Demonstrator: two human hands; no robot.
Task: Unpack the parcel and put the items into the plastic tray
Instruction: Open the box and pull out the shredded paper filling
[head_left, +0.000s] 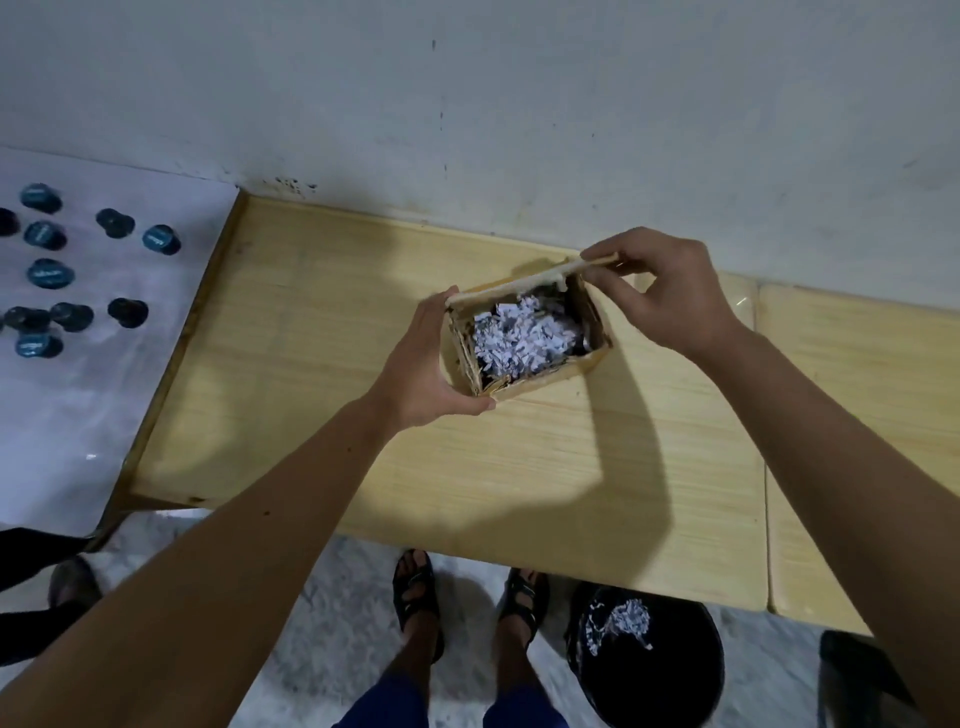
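Pale grey-white wall (519, 104) fills the top of the frame. Light yellow wood-grain tabletop (363, 415) spans the centre; a second matching tabletop (857, 389) abuts it at right. White sheet-covered surface (78, 415) at left edge carries about eleven dark blue round capsules (50, 274), scattered; exact count uncertain at the frame edge. Grey marbled floor (337, 623) along the bottom. Black round bin (649, 675) at lower right holds one clump of white shredded paper (623, 623). Two feet in black sandals (415, 597) at bottom centre.

One small open brown cardboard box (524, 338) sits centre frame, over the tabletop, filled with white and dark shredded paper (524, 338). Left hand (421, 374) grips the box's left end, fingers curled behind, thumb under the near corner. Right hand (670, 291) pinches the far flap's right end between thumb and fingers (602, 254), nearly closed. No plastic tray identifiable.
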